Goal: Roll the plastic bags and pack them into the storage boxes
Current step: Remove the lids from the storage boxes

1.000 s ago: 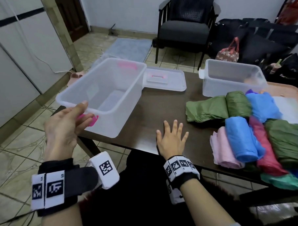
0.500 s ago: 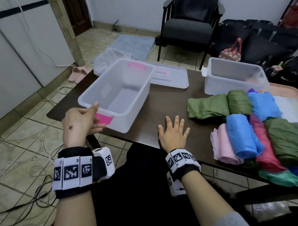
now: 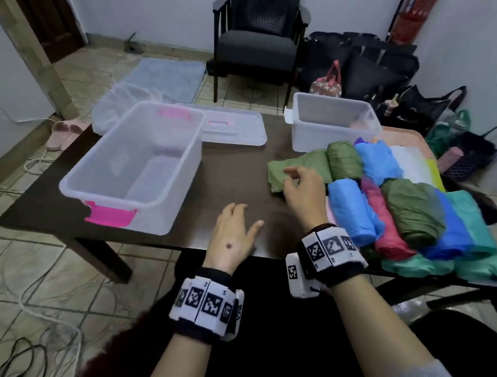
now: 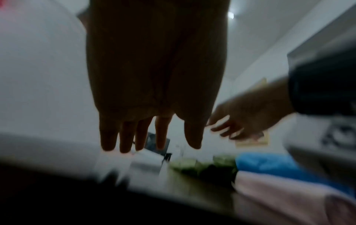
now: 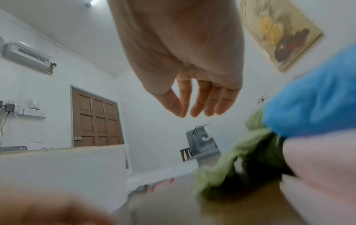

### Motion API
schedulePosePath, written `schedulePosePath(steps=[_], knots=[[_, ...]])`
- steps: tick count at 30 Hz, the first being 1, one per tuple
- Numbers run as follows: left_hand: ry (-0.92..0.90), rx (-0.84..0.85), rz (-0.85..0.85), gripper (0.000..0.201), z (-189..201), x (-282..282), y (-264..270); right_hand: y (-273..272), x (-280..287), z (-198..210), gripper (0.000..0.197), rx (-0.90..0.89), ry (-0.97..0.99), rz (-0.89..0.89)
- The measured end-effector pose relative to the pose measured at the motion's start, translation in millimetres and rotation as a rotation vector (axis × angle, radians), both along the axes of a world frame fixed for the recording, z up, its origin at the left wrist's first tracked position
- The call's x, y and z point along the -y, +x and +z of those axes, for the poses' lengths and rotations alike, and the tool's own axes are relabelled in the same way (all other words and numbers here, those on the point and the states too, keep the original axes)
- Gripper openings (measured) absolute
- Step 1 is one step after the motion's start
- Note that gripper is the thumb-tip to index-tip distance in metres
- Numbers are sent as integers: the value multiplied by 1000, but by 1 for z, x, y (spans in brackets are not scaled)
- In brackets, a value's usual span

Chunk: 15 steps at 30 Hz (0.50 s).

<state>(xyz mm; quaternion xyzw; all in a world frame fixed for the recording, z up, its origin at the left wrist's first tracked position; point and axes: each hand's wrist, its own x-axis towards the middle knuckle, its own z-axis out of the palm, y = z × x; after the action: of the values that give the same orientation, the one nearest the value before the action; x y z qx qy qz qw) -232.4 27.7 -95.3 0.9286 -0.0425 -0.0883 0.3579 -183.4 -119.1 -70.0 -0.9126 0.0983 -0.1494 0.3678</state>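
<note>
The clear plastic storage box with pink latches (image 3: 132, 167), let go, now sits on the dark bench (image 3: 235, 171), long axis running away leftward-near to far. Left hand (image 3: 232, 237) hovers relaxed, empty. Right hand (image 3: 303, 191), loosely curled, has reached the flat olive-green plastic bag (image 3: 297, 164), lying crosswise.

- Head view is evenly lit by soft indoor light, fairly sharp, with lines bowing at the edges
- Left wrist view is dim and smeared; the left hand (image 4: 154, 79) is a dark backlit shape under a ceiling lamp (image 4: 230, 14)
- Right wrist view is brighter; the near bags (image 5: 312, 106) are blurred
</note>
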Motion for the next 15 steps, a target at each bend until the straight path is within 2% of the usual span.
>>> schedulePosePath(steps=[3,6,9,12,15], knots=[[102,-73,-15,64,-27,7,3,11,25,23,35,-48,-112,-120],[193,-72,-2,68,-35,5,6,34,48,39,46,-218,-192,-236],[313,-92,-12,68,-42,6,7,59,73,45,45,-367,-252,-378],[364,-107,-19,67,-45,8,7,73,95,34,39,-546,-364,-365],[364,-119,-27,67,-43,9,7,87,104,22,39,-617,-402,-284]])
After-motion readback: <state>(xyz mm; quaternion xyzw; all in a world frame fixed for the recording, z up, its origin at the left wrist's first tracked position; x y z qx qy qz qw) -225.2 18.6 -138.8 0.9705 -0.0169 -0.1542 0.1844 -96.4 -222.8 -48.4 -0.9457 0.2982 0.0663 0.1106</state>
